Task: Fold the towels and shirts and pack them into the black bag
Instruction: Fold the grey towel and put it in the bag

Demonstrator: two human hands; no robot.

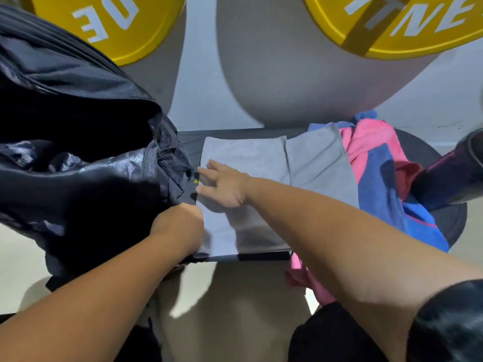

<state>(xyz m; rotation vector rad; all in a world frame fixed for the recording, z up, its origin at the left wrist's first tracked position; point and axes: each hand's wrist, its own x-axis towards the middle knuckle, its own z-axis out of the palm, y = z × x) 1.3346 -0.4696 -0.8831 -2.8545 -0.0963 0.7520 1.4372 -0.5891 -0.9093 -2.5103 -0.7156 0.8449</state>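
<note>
- On the black bench (190,146), a grey towel (251,155) lies spread with one flap doubled over. The black bag (78,165) gapes open just beside its left edge.
- The right hand (226,185) lies flat on the towel, fingers straight and spread, pressing near that edge.
- The left hand (179,223) is curled at the near-left corner, seemingly pinching the cloth; its fingertips are hidden.
- Step in hand, I judge: folding this towel. Next calls for carrying the pinched edge across, then smoothing.
- Pink and blue clothes (376,165) lie unfolded at the right.
</note>
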